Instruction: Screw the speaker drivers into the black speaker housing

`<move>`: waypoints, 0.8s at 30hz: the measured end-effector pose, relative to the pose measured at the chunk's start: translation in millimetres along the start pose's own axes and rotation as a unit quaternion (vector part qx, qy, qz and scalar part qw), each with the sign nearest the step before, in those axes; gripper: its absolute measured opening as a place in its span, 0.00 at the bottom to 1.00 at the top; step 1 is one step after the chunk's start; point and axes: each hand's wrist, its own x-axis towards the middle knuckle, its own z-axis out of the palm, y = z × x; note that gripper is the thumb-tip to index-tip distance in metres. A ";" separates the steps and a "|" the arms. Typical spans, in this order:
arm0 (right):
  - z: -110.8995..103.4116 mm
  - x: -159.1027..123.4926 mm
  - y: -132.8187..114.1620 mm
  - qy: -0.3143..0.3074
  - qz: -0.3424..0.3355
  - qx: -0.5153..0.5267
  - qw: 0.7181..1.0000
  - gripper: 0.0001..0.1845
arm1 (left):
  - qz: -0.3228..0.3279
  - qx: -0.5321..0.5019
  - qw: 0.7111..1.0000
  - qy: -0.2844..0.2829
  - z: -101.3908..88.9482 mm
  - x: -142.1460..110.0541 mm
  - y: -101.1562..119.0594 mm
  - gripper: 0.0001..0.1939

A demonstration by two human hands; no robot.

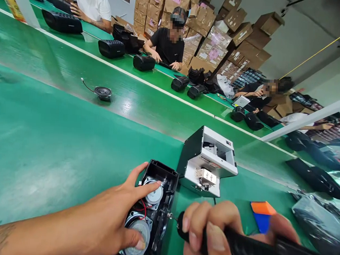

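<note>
My left hand [111, 218] lies on an open black speaker housing [159, 186] at the near edge of the green bench, fingers spread over its two round silver speaker drivers [153, 195] with red wires between them. My right hand [211, 229] is wrapped around a black electric screwdriver [255, 251], whose tip touches the housing's right side. A grey screw feeder box [206, 160] stands just behind the housing.
A loose speaker driver [102, 92] with a wire lies on the green conveyor belt [61, 112]. Across the belt, several people sit with black speaker cases [111, 48]. Cardboard boxes [217, 36] are stacked behind them. An orange-and-blue object [261, 216] lies to the right.
</note>
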 end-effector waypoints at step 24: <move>26.5 -7.1 19.5 0.023 0.044 0.045 0.998 0.30 | -0.026 -0.011 1.000 0.009 17.0 5.4 1.1 0.65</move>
